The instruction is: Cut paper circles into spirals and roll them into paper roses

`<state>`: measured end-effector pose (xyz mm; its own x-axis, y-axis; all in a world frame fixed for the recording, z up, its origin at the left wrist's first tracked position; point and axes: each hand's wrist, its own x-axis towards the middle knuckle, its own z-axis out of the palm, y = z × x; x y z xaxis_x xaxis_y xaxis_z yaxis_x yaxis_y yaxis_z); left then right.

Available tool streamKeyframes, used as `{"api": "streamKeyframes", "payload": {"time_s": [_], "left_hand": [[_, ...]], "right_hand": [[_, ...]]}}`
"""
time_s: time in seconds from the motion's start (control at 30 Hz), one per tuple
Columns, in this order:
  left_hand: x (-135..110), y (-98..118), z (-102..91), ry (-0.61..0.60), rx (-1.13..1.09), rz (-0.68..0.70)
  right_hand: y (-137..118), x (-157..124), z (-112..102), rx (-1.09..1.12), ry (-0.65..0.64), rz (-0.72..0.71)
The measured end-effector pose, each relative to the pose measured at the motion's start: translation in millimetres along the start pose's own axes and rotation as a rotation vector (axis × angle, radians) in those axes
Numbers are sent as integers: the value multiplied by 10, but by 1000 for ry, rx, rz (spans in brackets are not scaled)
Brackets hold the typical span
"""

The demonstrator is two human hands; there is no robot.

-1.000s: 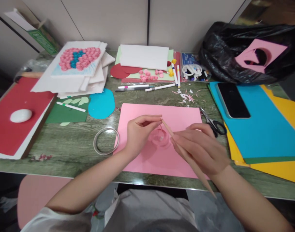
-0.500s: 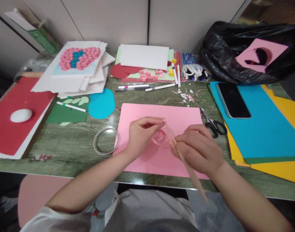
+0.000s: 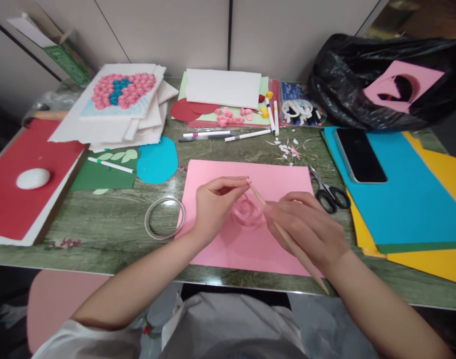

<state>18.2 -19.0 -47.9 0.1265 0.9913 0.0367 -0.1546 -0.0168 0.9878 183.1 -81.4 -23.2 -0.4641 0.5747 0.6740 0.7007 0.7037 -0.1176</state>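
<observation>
My left hand [image 3: 216, 204] is closed in a pinch at the tip of a wooden stick [image 3: 297, 250] like a chopstick, where a small bit of pink paper shows between the fingertips. My right hand [image 3: 308, 224] grips the stick's shaft; its thick end points down toward the table's front edge. Beneath the fingers, a loosely coiled pink paper strip [image 3: 246, 212] shows above or on a pink paper sheet [image 3: 220, 254]. Whether the coil touches the sheet, I cannot tell. Left of the sheet lies a roll of tape [image 3: 148, 227], overlapping its edge. Scissors [image 3: 335, 197] rest at its right.
Behind the sheet are pens [image 3: 207, 134], paper scraps [image 3: 288, 149] and small pink paper rolls [image 3: 230, 117]. At the right, a phone [image 3: 360, 154] lies on blue paper [image 3: 411, 209], near a black plastic bag [image 3: 343, 80]. A red board [image 3: 22, 209] bears a white oval object [image 3: 33, 178].
Both hands have shifted slightly, the left fingertips a little left and up with the stick's tip. The stick's thick end has swung up and right, and more of the coil shows.
</observation>
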Motion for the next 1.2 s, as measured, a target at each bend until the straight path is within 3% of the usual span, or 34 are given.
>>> {"api": "streamKeyframes", "payload": {"time_s": [0.17,0.5,1.2], "left_hand": [[1,-5,10,-7,2,-11],[-18,-6,21,-32,16,-40],[-35,4,37,-41,34,-37]], "right_hand": [[2,42,-32,-53,-40,-11],[-26,125,-62,-208,-1,-22],[-9,115,-26,-205,126,1]]}}
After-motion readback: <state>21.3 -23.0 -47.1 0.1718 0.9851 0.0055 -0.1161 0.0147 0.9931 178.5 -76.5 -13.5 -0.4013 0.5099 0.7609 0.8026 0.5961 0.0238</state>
